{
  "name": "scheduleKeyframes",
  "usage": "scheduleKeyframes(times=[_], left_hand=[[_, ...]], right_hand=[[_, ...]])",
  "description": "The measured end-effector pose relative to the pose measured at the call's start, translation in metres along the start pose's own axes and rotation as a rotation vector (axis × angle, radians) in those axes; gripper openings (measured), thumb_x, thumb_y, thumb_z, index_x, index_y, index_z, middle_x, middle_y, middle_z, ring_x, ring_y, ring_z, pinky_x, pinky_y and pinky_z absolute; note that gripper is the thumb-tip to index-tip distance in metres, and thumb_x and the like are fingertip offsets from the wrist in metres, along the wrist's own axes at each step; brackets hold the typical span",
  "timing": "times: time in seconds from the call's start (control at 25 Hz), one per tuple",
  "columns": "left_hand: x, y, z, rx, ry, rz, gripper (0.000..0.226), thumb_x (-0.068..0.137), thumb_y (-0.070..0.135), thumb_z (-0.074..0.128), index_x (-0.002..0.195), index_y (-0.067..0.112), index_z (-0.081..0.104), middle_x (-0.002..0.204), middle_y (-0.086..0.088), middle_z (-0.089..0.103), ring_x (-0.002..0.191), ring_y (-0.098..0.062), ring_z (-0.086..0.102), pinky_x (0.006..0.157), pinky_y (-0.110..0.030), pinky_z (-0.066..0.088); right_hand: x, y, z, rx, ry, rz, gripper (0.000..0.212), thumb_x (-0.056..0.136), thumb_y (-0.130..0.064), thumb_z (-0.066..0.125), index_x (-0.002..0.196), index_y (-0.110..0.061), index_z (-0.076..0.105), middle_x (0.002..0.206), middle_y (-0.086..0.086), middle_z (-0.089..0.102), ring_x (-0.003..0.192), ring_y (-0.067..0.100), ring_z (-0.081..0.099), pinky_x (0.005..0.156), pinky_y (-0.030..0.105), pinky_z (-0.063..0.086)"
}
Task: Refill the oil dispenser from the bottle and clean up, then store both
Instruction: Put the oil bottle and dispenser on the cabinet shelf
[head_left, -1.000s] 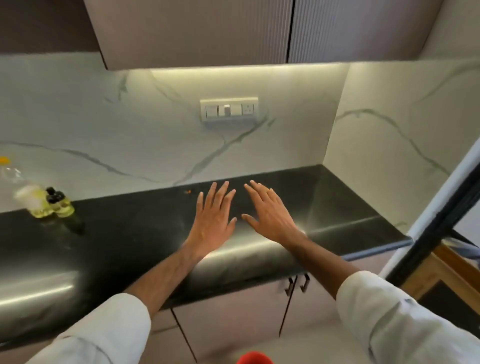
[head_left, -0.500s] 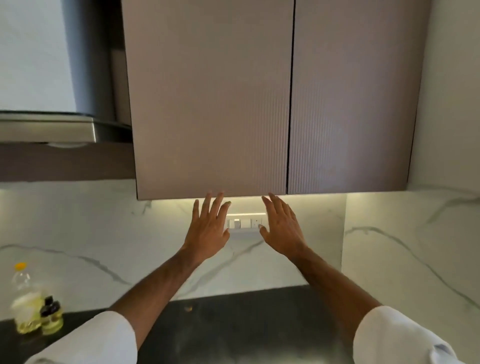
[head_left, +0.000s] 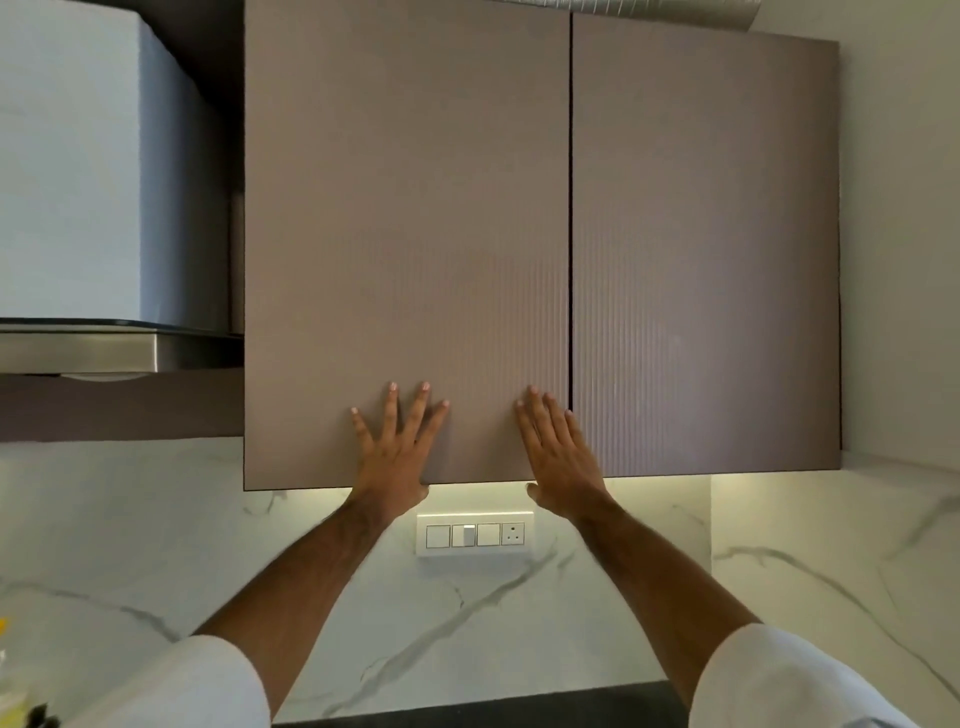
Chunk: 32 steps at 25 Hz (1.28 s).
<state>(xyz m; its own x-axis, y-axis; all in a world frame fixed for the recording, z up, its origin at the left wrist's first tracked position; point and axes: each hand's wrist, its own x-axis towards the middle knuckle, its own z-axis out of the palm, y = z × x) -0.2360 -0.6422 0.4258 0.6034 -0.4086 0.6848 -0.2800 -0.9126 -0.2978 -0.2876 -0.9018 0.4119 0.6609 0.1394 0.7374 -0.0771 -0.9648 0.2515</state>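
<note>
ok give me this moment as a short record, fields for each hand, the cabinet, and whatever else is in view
left hand: fingers spread, raised in front of the lower part of the left door; contact cannot be told
right hand: fingers straight, held before the same door near the seam, thumb below its bottom edge
cabinet: both doors shut; right door untouched
switch plate: on the marble wall, under the cabinet, between the forearms
hood: left of the cabinet
bottles: only a cut-off yellowish sliver at the bottom left corner

White sleeves cover both upper arms (forearms bare below them)
</note>
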Motion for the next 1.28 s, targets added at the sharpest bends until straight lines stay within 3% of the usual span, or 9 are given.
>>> scheduleKeyframes(times=[0.12, 0.32, 0.48, 0.6, 0.68, 0.88, 1.0, 1.12, 1.28], left_hand=[[0.004, -0.001, 0.007, 0.047, 0.024, 0.013, 0.144, 0.066, 0.058, 0.085, 0.157, 0.028, -0.023, 0.168, -0.01, -0.024, 0.151, -0.051, -0.017, 0.107, -0.084, 0.016], [0.005, -0.012, 0.008, 0.087, 0.014, 0.07, 0.144, 0.067, 0.05, 0.086, 0.156, 0.032, -0.026, 0.165, -0.006, -0.033, 0.15, -0.049, -0.022, 0.11, -0.081, 0.017], [0.006, -0.018, 0.008, 0.039, 0.011, 0.122, 0.135, 0.071, 0.056, 0.08, 0.157, 0.037, -0.022, 0.165, 0.0, -0.032, 0.15, -0.045, -0.026, 0.11, -0.081, 0.012], [0.005, -0.021, 0.002, -0.031, 0.006, 0.137, 0.119, 0.079, 0.062, 0.068, 0.157, 0.04, -0.019, 0.165, 0.003, -0.032, 0.15, -0.042, -0.029, 0.111, -0.081, 0.011], [-0.001, -0.022, -0.005, -0.063, 0.035, 0.146, 0.107, 0.081, 0.067, 0.06, 0.161, 0.038, -0.006, 0.169, 0.001, -0.02, 0.152, -0.043, -0.02, 0.107, -0.083, 0.018], [-0.023, -0.016, -0.029, -0.092, 0.011, 0.137, 0.082, 0.094, 0.077, 0.011, 0.161, 0.03, 0.018, 0.171, -0.008, 0.005, 0.154, -0.048, 0.003, 0.101, -0.081, 0.034], [-0.038, -0.002, -0.068, -0.349, 0.082, 0.052, 0.078, 0.094, 0.076, 0.009, 0.158, 0.033, 0.022, 0.17, -0.005, 0.014, 0.155, -0.042, 0.009, 0.107, -0.077, 0.033], [-0.042, 0.014, -0.126, -0.712, 0.177, -0.026, 0.083, 0.089, 0.08, 0.019, 0.159, 0.036, 0.016, 0.17, 0.004, 0.007, 0.158, -0.03, 0.003, 0.115, -0.071, 0.025], [-0.042, 0.032, -0.213, -1.0, 0.174, -0.034, 0.105, 0.079, 0.092, 0.034, 0.16, 0.035, 0.002, 0.17, 0.009, -0.007, 0.158, -0.022, -0.006, 0.12, -0.067, 0.017]], right_hand=[[0.008, 0.006, 0.012, -0.061, 0.065, -0.021, 0.129, 0.072, -0.035, 0.087, 0.163, -0.007, 0.0, 0.169, 0.02, -0.011, 0.155, 0.044, -0.009, 0.125, 0.058, 0.014], [0.017, 0.01, 0.026, -0.161, 0.191, -0.041, 0.103, 0.083, 0.001, 0.068, 0.162, -0.003, 0.001, 0.168, 0.025, -0.005, 0.154, 0.048, -0.006, 0.121, 0.065, 0.017], [0.017, 0.01, 0.028, -0.165, 0.189, -0.057, 0.089, 0.088, -0.004, 0.06, 0.161, 0.0, 0.008, 0.167, 0.029, 0.003, 0.152, 0.053, 0.002, 0.118, 0.068, 0.022], [0.015, 0.006, 0.025, -0.146, 0.182, -0.039, 0.1, 0.085, -0.014, 0.075, 0.16, 0.001, 0.011, 0.166, 0.03, 0.005, 0.151, 0.054, 0.005, 0.116, 0.07, 0.023], [0.008, 0.004, 0.014, -0.158, 0.162, -0.036, 0.106, 0.085, -0.023, 0.077, 0.161, 0.0, 0.006, 0.167, 0.029, 0.002, 0.151, 0.055, 0.002, 0.115, 0.073, 0.021], [-0.028, -0.005, -0.028, -0.207, 0.171, -0.07, 0.107, 0.087, -0.022, 0.076, 0.162, -0.004, 0.001, 0.168, 0.026, -0.005, 0.151, 0.054, -0.007, 0.111, 0.076, 0.023], [-0.055, -0.015, -0.063, -0.27, 0.19, -0.133, 0.108, 0.084, -0.022, 0.078, 0.162, -0.004, 0.005, 0.168, 0.025, 0.0, 0.153, 0.049, -0.001, 0.108, 0.077, 0.026], [-0.087, -0.024, -0.107, -0.373, 0.24, -0.277, 0.092, 0.085, -0.009, 0.069, 0.161, -0.002, 0.015, 0.168, 0.023, 0.01, 0.154, 0.045, 0.006, 0.105, 0.079, 0.028], [-0.122, -0.044, -0.162, -0.438, 0.247, -0.459, 0.082, 0.079, -0.011, 0.082, 0.151, -0.007, 0.043, 0.157, 0.021, 0.038, 0.151, 0.042, 0.027, 0.105, 0.082, 0.025]])
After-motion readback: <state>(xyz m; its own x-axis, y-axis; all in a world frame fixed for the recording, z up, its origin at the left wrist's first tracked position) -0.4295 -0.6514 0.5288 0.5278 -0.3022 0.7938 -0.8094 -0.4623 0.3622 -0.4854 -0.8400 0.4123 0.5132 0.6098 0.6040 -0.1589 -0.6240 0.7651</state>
